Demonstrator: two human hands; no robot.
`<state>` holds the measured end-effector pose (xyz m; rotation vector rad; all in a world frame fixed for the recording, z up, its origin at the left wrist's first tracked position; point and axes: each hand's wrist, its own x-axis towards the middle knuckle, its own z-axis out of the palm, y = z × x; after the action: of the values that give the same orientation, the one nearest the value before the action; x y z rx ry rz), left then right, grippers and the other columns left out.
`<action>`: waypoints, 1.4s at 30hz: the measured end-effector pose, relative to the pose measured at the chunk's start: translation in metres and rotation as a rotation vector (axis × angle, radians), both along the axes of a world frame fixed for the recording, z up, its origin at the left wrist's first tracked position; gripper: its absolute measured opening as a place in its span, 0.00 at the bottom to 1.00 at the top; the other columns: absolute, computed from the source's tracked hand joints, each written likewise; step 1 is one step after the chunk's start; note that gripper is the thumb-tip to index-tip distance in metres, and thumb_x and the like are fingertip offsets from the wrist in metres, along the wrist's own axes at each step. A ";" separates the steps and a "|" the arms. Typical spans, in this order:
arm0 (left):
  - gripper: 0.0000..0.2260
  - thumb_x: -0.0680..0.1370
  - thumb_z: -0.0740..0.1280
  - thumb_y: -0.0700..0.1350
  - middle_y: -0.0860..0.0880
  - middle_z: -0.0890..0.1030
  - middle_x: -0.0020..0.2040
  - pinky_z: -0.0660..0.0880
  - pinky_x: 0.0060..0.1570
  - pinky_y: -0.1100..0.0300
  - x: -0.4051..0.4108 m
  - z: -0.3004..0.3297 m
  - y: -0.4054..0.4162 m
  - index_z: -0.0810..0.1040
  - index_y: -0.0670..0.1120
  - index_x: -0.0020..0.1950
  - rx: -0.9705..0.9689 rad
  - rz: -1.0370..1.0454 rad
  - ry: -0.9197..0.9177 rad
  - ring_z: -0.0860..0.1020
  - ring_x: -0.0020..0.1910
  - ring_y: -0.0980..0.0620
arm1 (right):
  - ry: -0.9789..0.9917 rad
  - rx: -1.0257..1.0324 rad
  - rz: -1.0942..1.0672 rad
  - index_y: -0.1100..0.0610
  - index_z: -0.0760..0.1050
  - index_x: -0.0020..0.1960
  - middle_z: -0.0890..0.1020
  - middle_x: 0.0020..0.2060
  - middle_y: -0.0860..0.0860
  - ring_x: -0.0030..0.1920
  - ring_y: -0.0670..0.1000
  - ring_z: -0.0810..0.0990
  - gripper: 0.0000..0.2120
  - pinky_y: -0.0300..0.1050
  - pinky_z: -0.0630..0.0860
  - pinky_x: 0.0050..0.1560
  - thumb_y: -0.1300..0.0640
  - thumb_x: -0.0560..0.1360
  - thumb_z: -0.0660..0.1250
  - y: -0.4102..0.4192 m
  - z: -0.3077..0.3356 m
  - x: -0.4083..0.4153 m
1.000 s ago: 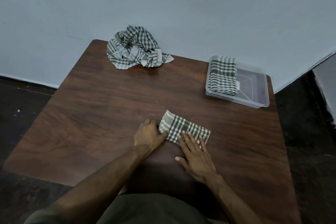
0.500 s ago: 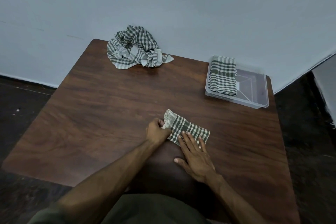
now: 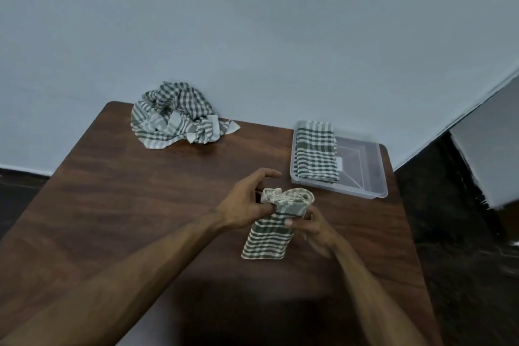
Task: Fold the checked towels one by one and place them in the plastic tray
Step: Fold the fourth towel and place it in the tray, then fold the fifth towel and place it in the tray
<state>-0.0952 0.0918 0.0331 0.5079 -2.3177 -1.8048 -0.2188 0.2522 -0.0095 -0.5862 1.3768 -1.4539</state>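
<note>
both hands (image 3: 247, 202) gripping folded towel (image 3: 276, 222)

Folded towel (image 3: 273, 222) in both grips; tray (image 3: 362, 174) just behind-right on the counter (image 3: 140, 205), towel pile (image 3: 177, 115) far behind-left.

head view, high, facing down, table (image 3: 118, 205)

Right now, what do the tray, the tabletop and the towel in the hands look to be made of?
Tray: clear, slightly frosted plastic; the base ribs show through its walls.
Tabletop: dark brown wood grain with a soft sheen, solid wood or laminate, can't tell.
Held towel: soft woven cloth, probably cotton, green-and-cream check; it drapes limp between left hand and right hand.
</note>
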 end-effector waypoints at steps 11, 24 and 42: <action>0.18 0.75 0.71 0.38 0.48 0.79 0.36 0.77 0.32 0.61 -0.108 -0.019 -0.018 0.72 0.42 0.64 0.350 0.329 -0.079 0.79 0.32 0.57 | -0.262 0.070 -0.472 0.68 0.76 0.58 0.81 0.53 0.66 0.50 0.62 0.83 0.20 0.55 0.81 0.51 0.69 0.66 0.69 -0.010 0.007 -0.072; 0.13 0.74 0.69 0.44 0.52 0.83 0.51 0.78 0.53 0.50 -0.173 -0.077 -0.028 0.73 0.51 0.57 -0.117 0.296 -0.370 0.81 0.49 0.50 | 0.232 0.591 -0.533 0.62 0.78 0.52 0.85 0.47 0.62 0.46 0.61 0.85 0.09 0.58 0.81 0.51 0.68 0.73 0.65 -0.022 0.013 -0.263; 0.12 0.74 0.71 0.45 0.55 0.82 0.41 0.79 0.49 0.52 -0.134 -0.085 -0.051 0.78 0.49 0.57 -0.081 0.404 -0.213 0.81 0.43 0.55 | 1.109 0.758 -0.321 0.62 0.71 0.68 0.70 0.69 0.58 0.66 0.60 0.71 0.25 0.51 0.70 0.63 0.72 0.71 0.60 -0.024 -0.023 -0.189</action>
<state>-0.2291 0.0404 -0.0520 1.1105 -2.1946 -1.5227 -0.4079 0.2281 -0.0321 -0.6971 2.8015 -0.6392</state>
